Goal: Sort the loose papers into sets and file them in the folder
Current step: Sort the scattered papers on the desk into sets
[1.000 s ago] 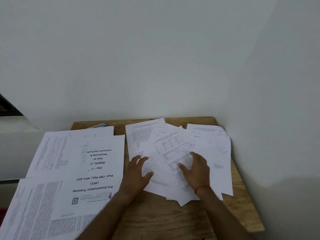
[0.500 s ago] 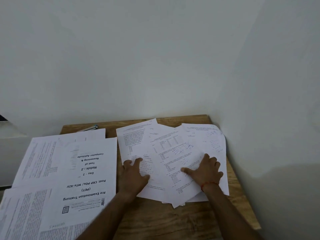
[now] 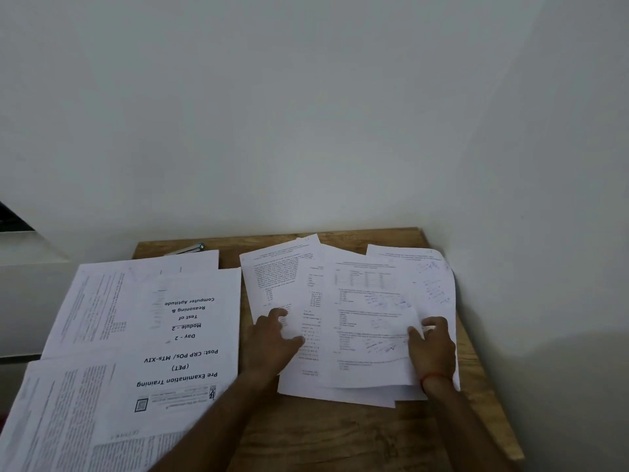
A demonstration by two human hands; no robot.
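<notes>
- Pressing on the loose papers [image 3: 289,284], the left hand [image 3: 272,342] lies with bent fingers on the pile's near corner, just right of the title sheet [image 3: 190,335]; it grips nothing.
- Farther right of the title sheet, the right hand [image 3: 432,349] pinches the edge of the top sheet [image 3: 371,318] between thumb and curled fingers, a red thread [image 3: 435,376] round its wrist. The two hands are apart, the sheet's width between them.
- Fanned unevenly right of the title sheet, the loose papers rest on a wooden table [image 3: 340,437], corners jutting at different angles.
- Left of and beneath the title sheet lie more printed pages [image 3: 85,308], some overhanging the table's left edge.
- Beyond the title sheet, by the wall, sits a small metal object [image 3: 190,248], too small to identify. No folder is visible.
- The sorting looks barely begun. A lift of the top sheet could drag the sheets under it if the left hand's pressure slips, scattering the fan toward the wall. The pinch may crease the edge, and the overhanging pages could slide off if nudged.
</notes>
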